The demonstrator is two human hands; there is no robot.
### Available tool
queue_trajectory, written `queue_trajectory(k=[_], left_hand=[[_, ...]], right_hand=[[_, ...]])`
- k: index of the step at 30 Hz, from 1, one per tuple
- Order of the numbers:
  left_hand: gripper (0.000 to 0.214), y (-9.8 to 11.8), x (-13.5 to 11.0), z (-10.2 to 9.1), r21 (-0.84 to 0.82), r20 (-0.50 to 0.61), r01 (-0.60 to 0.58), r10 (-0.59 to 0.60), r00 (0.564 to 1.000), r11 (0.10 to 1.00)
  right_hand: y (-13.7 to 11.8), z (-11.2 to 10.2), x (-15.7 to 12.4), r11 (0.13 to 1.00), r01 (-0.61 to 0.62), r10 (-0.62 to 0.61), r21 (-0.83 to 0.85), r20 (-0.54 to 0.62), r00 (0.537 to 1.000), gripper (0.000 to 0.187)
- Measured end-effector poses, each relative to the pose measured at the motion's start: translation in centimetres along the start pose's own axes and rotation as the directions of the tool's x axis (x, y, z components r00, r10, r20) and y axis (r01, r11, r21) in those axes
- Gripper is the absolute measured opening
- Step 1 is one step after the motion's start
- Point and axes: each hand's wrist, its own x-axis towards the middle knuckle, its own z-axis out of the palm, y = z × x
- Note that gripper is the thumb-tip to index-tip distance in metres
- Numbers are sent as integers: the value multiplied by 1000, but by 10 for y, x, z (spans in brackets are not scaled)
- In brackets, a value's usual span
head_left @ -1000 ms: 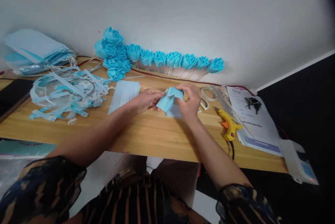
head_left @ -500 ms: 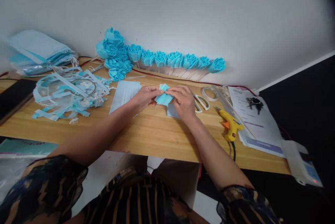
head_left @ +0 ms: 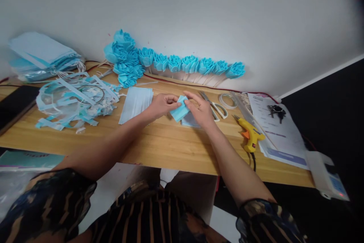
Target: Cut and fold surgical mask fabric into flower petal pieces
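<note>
A small folded piece of blue mask fabric (head_left: 179, 111) is held between both hands just above the wooden table (head_left: 159, 140). My left hand (head_left: 160, 104) pinches its left end. My right hand (head_left: 200, 109) grips its right side, fingers pressed against the fold, and rests over more blue pieces (head_left: 188, 121) lying on the table. A flat stack of pale blue masks (head_left: 135, 103) lies just left of my left hand.
Blue fabric flowers (head_left: 173, 63) line the wall. Cut mask strips and ear loops (head_left: 75, 99) are heaped at left, with bagged masks (head_left: 40, 55) behind. Scissors (head_left: 214, 106), a tape roll (head_left: 227, 101), a yellow glue gun (head_left: 250, 134) and papers with keys (head_left: 274, 121) lie to the right.
The blue piece has been folded down from a larger raised flap into a small tight fold. My right hand has slid back, uncovering the scissors.
</note>
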Motion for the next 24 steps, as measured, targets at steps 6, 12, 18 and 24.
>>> queue_trajectory(k=[6, 12, 18, 24], left_hand=[[24, -1, 3, -2, 36, -67, -61, 63, 996, 998], [27, -4, 4, -3, 63, -102, -90, 96, 990, 994], [31, -7, 4, -1, 25, -105, -90, 92, 990, 996], [27, -8, 6, 0, 9, -105, -94, 94, 990, 996]], right_hand=[[3, 2, 2, 997, -56, 58, 44, -62, 996, 19], [-1, 2, 2, 991, -115, 122, 74, -105, 987, 24], [-4, 1, 2, 986, -101, 111, 132, -70, 991, 27], [-6, 2, 1, 996, -75, 82, 55, -131, 988, 18]])
